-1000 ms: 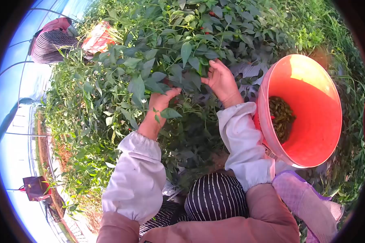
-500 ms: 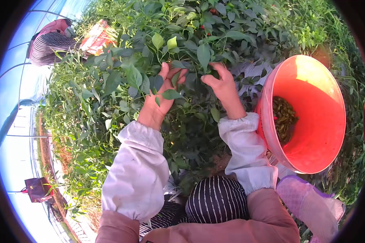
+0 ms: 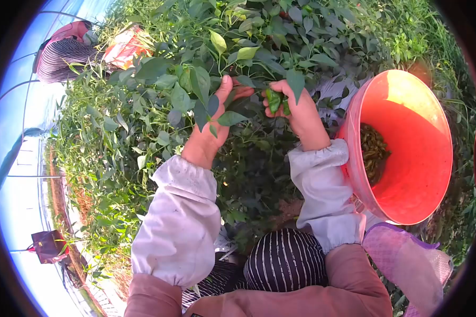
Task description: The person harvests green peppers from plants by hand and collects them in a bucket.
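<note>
My right hand (image 3: 303, 117) is closed around a green pepper (image 3: 273, 99), with part of another green piece showing below the fingers. A large leaf hangs over the back of that hand. Among the leaves of the pepper plant (image 3: 182, 95), my left hand (image 3: 210, 129) is held with thumb up and fingers stretched out, partly hidden by foliage. To the right, a red bucket (image 3: 420, 169) leans with its mouth toward me. Many small green peppers (image 3: 373, 153) lie at its bottom.
A person (image 3: 63, 55) bends over the plants at upper left beside a red-and-white bag (image 3: 127, 48). A dark bag (image 3: 48, 246) hangs at lower left. Purple mesh cloth (image 3: 402, 253) lies below the bucket. Dense greenery continues at right.
The green pepper has come into view in my right hand, which has turned and moved slightly right. My left hand's fingers have straightened, and the nearby leaves have shifted.
</note>
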`<state>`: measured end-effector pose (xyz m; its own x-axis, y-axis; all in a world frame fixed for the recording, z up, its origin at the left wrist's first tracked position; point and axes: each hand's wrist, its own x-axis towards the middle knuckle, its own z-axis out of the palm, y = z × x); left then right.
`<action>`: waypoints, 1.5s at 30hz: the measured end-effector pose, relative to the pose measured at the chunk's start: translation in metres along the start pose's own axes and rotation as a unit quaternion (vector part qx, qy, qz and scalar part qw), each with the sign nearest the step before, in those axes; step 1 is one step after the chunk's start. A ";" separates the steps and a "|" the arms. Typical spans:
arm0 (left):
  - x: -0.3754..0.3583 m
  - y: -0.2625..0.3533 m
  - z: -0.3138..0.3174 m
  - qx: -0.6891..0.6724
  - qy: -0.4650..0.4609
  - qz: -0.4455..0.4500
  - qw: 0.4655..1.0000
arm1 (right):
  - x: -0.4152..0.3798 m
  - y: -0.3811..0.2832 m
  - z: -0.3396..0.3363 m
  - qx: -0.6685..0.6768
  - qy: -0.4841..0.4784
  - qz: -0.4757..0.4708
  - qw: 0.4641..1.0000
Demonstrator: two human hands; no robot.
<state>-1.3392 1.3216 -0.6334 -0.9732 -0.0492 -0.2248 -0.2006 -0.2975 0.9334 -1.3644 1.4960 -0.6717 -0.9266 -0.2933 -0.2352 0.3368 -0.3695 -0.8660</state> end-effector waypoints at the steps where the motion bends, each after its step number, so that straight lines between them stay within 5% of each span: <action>1: -0.002 -0.001 0.004 -0.012 -0.007 0.007 1.000 | -0.002 0.004 -0.003 0.168 -0.008 0.073 0.983; 3: -0.009 0.001 0.011 -0.026 -0.026 0.007 0.999 | -0.005 0.011 -0.017 0.230 -0.053 0.130 0.963; 5: -0.015 0.003 0.017 0.019 -0.007 -0.031 0.999 | -0.004 0.021 -0.030 0.329 -0.200 0.186 0.904; 16: -0.009 -0.009 0.012 0.031 0.004 -0.003 0.999 | -0.033 0.005 -0.009 0.238 -0.064 0.171 0.954; 18: -0.007 -0.012 0.010 0.021 -0.002 -0.013 1.000 | -0.044 0.004 0.000 0.024 -0.039 0.071 0.996; 19: -0.007 -0.011 0.008 0.013 -0.007 -0.002 1.000 | -0.042 0.006 -0.004 0.023 -0.038 0.073 0.996; 21: -0.007 -0.007 0.012 0.005 -0.012 0.011 1.000 | -0.039 0.006 -0.014 0.335 -0.259 0.139 0.895; 25: -0.006 0.003 0.013 0.056 0.016 0.015 0.998 | -0.078 -0.003 0.003 0.204 -0.346 0.173 0.899; 27: -0.002 0.007 0.010 0.059 0.018 0.025 0.998 | -0.070 0.017 -0.005 0.225 -0.304 0.163 0.911; 29: -0.004 0.016 0.013 0.093 0.020 0.025 0.995 | -0.036 0.032 -0.023 0.253 -0.075 0.009 0.965; 31: -0.006 0.024 0.022 0.089 0.017 0.015 0.996 | -0.019 0.024 -0.018 0.065 0.094 -0.067 0.991; 32: -0.006 0.027 0.027 0.099 0.023 0.016 0.995 | -0.005 0.028 -0.017 0.067 0.095 -0.071 0.991; 34: -0.006 0.027 0.029 0.110 0.028 0.017 0.993 | 0.020 0.039 -0.012 -0.206 0.156 -0.320 0.912; 39: -0.007 0.022 0.027 0.094 0.017 0.006 0.995 | 0.034 0.025 0.000 -0.089 0.024 -0.183 0.979; 41: -0.004 0.017 0.020 0.095 0.011 0.003 0.995 | 0.036 0.022 0.003 -0.298 0.105 -0.307 0.898; 45: -0.003 0.012 0.020 0.072 0.001 0.011 0.997 | 0.022 0.013 0.010 -0.445 0.228 -0.334 0.799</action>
<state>-1.3414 1.3368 -0.6159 -0.9774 -0.0564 -0.2036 -0.1928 -0.1556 0.9688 -1.3788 1.4755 -0.6836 -0.8832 0.1338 0.4496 -0.3224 0.5230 -0.7890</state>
